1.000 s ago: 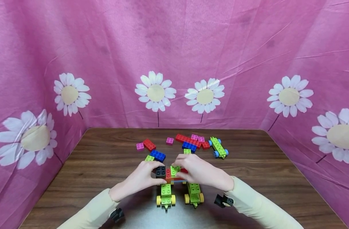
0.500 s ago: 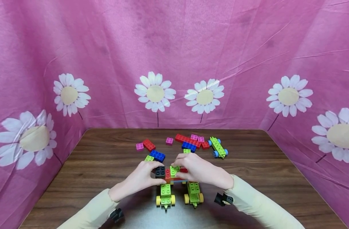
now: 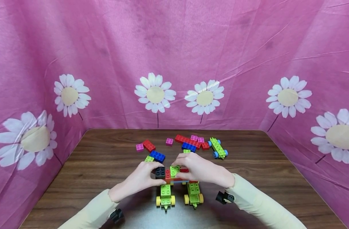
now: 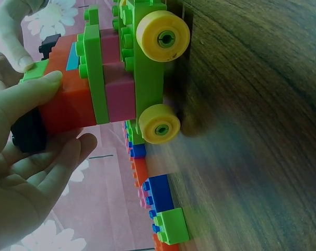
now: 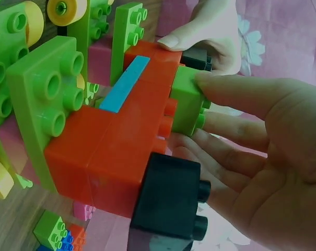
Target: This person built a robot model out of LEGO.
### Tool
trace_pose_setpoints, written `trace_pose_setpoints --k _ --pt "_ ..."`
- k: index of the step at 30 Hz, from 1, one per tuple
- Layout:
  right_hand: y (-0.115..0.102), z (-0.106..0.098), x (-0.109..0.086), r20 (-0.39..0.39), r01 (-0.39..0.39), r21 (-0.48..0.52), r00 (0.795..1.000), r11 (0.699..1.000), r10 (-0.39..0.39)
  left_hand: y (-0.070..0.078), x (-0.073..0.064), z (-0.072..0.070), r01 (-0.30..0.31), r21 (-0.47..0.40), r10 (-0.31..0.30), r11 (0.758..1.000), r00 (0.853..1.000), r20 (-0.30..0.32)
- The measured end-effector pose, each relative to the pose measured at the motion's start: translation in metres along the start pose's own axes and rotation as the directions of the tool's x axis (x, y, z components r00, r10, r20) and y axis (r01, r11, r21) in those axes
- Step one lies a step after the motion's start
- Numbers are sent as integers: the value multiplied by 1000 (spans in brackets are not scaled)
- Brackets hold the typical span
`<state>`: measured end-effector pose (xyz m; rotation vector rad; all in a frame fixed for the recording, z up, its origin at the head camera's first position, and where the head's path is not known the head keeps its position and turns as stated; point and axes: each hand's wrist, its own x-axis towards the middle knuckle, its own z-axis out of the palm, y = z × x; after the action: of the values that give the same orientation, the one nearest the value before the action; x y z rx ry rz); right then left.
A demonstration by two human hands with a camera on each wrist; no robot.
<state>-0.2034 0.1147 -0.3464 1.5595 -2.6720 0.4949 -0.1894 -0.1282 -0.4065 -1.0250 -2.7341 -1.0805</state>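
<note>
A toy brick build stands across two green bases, the left base (image 3: 166, 200) and the right base (image 3: 194, 199), both with yellow wheels. Red bricks (image 5: 108, 151) span its top, with a thin blue piece (image 5: 125, 83) along their underside. My left hand (image 3: 140, 175) holds the left end, thumb against red and fingers behind, round a black brick (image 3: 160, 172). My right hand (image 3: 199, 170) pinches a green brick (image 5: 186, 99) seated on the red ones. Another black brick (image 5: 171, 191) sits at the right end, concealed by my right hand in the head view. Pink bricks (image 4: 119, 98) show lower down.
Behind the build lie loose blue (image 3: 157, 156), red (image 3: 149, 145) and pink bricks (image 3: 139, 147). Farther right are a long red brick (image 3: 183, 139) and a green base with blue wheels (image 3: 217, 148). A pink flowered cloth (image 3: 174, 41) rises beyond the wooden table (image 3: 100, 149).
</note>
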Motion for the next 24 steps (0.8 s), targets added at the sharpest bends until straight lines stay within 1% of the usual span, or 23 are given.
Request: trace_pose_setpoints --k 2,4,8,11,15,18,21,24 --pt "0 -2 -1 -1 -5 11 1000 1000 5 0 0 0 -2 2 2 1000 1000 -2" --pt "1 -4 -1 -22 -6 23 1000 1000 7 0 0 0 -2 1 2 1000 1000 -3" --pt "5 -13 -3 -99 -17 55 995 998 22 0 0 0 0 -3 0 1000 1000 -1" --pt "15 -20 -3 -161 -41 47 986 998 48 1 0 0 2 9 -2 1000 1000 -5" --pt "37 -22 -3 -238 -100 34 965 994 106 1 0 -1 5 21 -5 1000 1000 -8" --pt "59 -17 -5 -289 -145 52 945 988 153 1 0 -1 5 18 -5 1000 1000 -5" --pt "80 -9 -7 -302 -212 77 926 974 226 2 0 -1 4 12 -4 1000 1000 -4" --pt "99 3 -9 -272 -285 115 912 952 306 2 -1 -1 5 4 -5 1000 1000 0"
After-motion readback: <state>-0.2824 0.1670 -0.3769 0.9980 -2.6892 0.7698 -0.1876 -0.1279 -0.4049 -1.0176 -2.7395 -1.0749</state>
